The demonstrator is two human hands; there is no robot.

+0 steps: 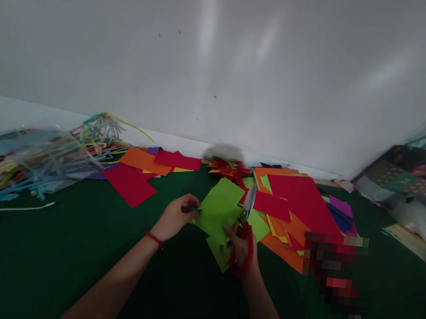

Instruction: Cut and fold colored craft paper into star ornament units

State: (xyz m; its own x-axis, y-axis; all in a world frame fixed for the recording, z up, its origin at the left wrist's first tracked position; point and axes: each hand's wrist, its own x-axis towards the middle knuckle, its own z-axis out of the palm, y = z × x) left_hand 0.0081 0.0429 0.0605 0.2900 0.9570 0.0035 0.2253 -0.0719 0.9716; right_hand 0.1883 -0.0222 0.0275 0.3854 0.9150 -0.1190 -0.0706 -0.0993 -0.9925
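Observation:
My left hand (177,217), with a red bracelet at the wrist, is closed at the left edge of a lime green sheet of paper (217,211). Something small and dark shows by its fingertips, too small to name. In my right hand (241,247) is a pair of scissors (251,250) with red handles, its blades pointing up and away from me. The fingers of that hand also touch the lower right part of the green sheet. More green paper (218,254) shows below the sheet. Beyond it sits a pile of small red, orange and green paper pieces (229,169).
Stacked red sheets (296,193) and orange paper (283,253) lie to the right. Red paper (130,184) and orange paper (138,161) are at the left. Pipe cleaners (45,162) in a clear bag fill the far left. A white wall (222,69) rises behind the green tabletop (54,259).

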